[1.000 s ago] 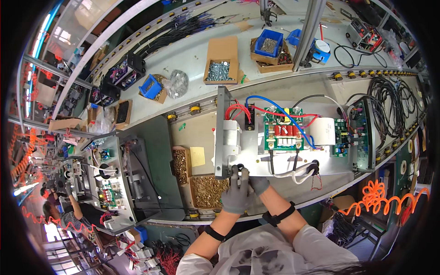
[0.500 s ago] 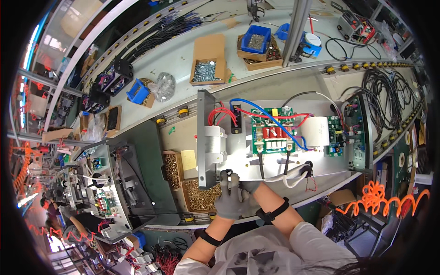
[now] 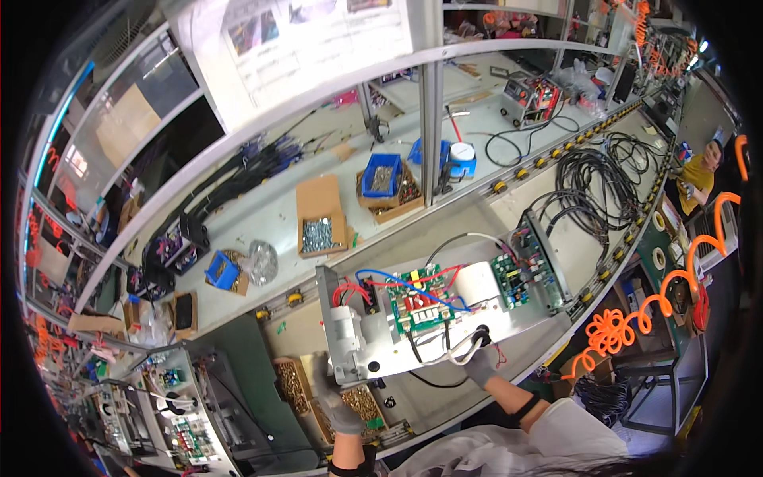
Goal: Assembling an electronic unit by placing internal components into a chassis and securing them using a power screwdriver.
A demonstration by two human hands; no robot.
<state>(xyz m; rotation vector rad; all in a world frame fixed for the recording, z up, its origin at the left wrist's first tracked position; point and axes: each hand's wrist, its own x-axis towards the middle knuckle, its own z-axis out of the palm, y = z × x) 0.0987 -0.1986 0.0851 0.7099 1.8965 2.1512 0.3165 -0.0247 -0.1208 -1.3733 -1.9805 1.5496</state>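
Note:
An open metal chassis (image 3: 413,357) with wired circuit boards lies at an angle on the bench in front of me. Beside its left end plate (image 3: 327,318) is my left hand (image 3: 340,409) in a grey glove. Its fingers are stretched out along the plate's lower corner, over the box of brass-coloured screws (image 3: 364,404). My right hand (image 3: 478,369), also gloved, is at the chassis's front edge, below the white cable loop (image 3: 461,360). A black cable (image 3: 435,385) curves beneath the edge toward it. The right fingers are mostly hidden.
Small black parts (image 3: 389,402) lie near the screw box. Behind the chassis stand a carton of silver fasteners (image 3: 319,234) and a blue bin (image 3: 381,181). Coiled black cables (image 3: 592,187) lie at right, beside an orange air hose (image 3: 608,330). Another person (image 3: 701,171) is at far right.
My hands have moved apart from the chassis's front left part: left to the end plate, right along the front edge. The view has tilted up and turned, so the chassis appears slanted.

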